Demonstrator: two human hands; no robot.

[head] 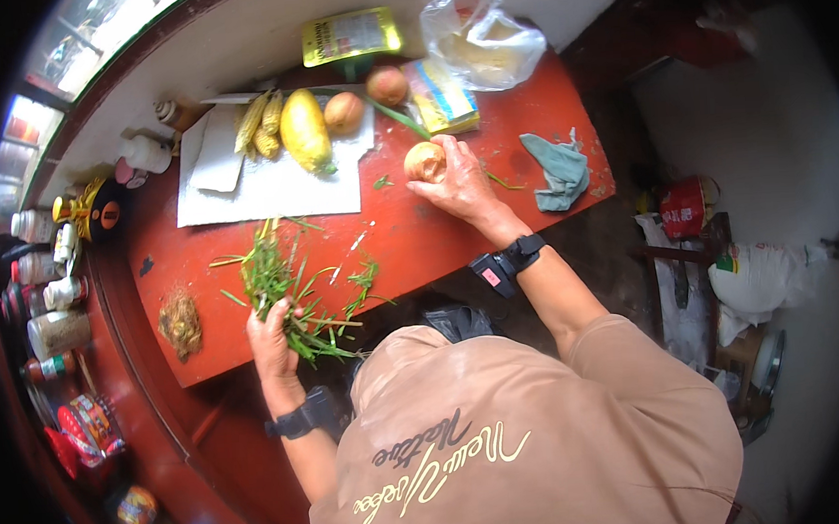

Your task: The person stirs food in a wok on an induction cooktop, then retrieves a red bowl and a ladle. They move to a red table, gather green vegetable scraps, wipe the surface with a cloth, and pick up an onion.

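My left hand holds a bunch of leafy green stems at the table's near edge, with some stems hanging past it. My right hand has its thumb and fingers around a round reddish-yellow fruit with a rough pale patch. Two similar fruits lie farther back. Beside them a yellow oblong squash and several small corn cobs rest on a white sheet. Loose green sprigs are scattered between my hands.
The red table bears a blue-green cloth at right and a brown fibrous clump at left. Toward the wall are a yellow packet, a clear plastic bag and a gold pouch. Jars line the left ledge.
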